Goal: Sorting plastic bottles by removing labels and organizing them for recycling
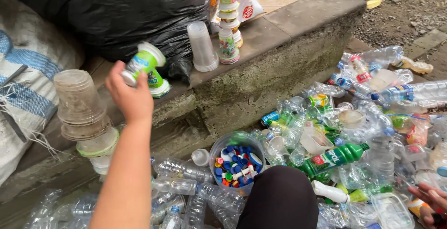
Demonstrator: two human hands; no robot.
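Dozens of crushed clear plastic bottles lie heaped on the ground at the foot of a concrete step, loose and unsorted. Behind the step a black rubbish bag slumps, with a woven sack beside it. Along the step, like is nested with like: a tower of cloudy cups, a clear cup stack and a column of small printed cups. A clear tub down among the bottles keeps coloured caps together. The left hand reaches up to the ledge, fingers closed round a green-and-white plastic cup, held tilted just above another green cup standing there. The right hand rests low at the frame's edge; whether its fingers grip anything I cannot tell.
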